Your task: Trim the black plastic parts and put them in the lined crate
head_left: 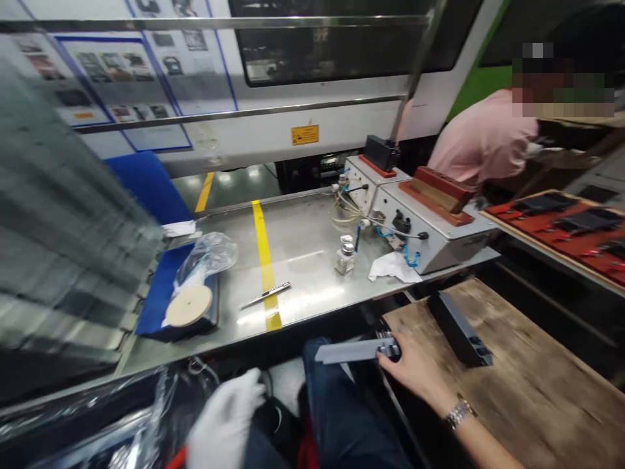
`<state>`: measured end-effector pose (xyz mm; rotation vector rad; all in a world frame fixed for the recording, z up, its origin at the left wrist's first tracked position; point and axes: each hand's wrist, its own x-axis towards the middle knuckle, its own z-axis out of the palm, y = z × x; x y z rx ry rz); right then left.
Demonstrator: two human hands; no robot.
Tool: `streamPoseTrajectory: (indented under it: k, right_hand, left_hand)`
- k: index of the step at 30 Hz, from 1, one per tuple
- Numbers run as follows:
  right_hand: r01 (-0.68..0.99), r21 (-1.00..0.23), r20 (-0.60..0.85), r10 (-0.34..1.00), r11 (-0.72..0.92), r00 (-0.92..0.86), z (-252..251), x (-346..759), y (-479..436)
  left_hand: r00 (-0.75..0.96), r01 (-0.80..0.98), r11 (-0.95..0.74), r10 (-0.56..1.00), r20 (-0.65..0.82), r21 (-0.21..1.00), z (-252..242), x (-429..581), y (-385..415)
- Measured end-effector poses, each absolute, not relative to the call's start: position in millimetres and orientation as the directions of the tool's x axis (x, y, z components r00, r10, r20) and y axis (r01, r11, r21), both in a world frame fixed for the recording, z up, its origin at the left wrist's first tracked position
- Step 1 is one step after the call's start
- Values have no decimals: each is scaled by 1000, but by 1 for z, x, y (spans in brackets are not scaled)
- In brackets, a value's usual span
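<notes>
long gray part, in right hand

The part in my right fingers is blue-grey, with black by my grip. My left glove is plain white, my trousers dark blue, and my watch silver with touches of gold. The surface is silvery grey, crossed by a yellow stripe; the bin on it is blue, the disc cream. The board beside me is brown, mottled with darker patches, and the bar on it dark grey and black. I see a pink shirt too.
</notes>
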<state>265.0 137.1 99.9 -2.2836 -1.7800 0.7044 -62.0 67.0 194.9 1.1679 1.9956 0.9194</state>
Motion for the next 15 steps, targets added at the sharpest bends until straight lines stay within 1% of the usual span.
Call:
streamPoseTrajectory:
  k: [1, 2, 3, 4, 5, 6, 7, 8, 10, 12, 13, 15]
  right_hand:
    - [886, -434, -230, 971, -164, 68, 105, 243, 138]
    - [886, -461, -195, 980, -51, -45, 110, 222, 138]
    - [872, -486, -161, 975, 58, -154, 116, 201, 137]
    - [847, -507, -128, 958, 159, -257, 121, 183, 135]
    - [813, -525, -97, 932, 251, -350, 125, 167, 135]
    - [774, -540, -69, 899, 331, -432, 129, 154, 137]
    - [733, -552, -43, 864, 398, -502, 132, 142, 141]
    - [693, -562, -20, 830, 452, -557, 134, 132, 149]
    - [636, -570, 16, 781, 520, -625, 135, 114, 176]
    - [617, -561, 39, 763, 551, -646, 131, 98, 213]
    - [623, -549, 44, 763, 557, -644, 129, 89, 232]
    - [637, -520, 52, 765, 569, -641, 122, 70, 265]
  left_hand:
    - [-294, 541, 323, 938, -185, 777, 192, -47, 71]
    - [-179, 654, 270, 963, -202, 706, 189, -32, 75]
    - [-91, 764, 222, 967, -239, 605, 186, -17, 80]
    - [-49, 860, 185, 958, -283, 477, 183, -6, 85]
    - [-96, 892, 240, 929, -357, 384, 180, 0, 88]
    - [-168, 887, 321, 894, -415, 333, 178, 2, 90]
    - [-232, 850, 407, 860, -454, 335, 177, -2, 88]
    - [-286, 781, 491, 830, -478, 386, 177, -9, 84]
    - [-349, 554, 595, 801, -487, 582, 178, -30, 70]
    - [-390, 274, 599, 784, -482, 752, 184, -49, 54]
    - [-411, 154, 579, 775, -481, 801, 188, -55, 46]
    - [-444, -8, 539, 753, -486, 842, 198, -61, 34]
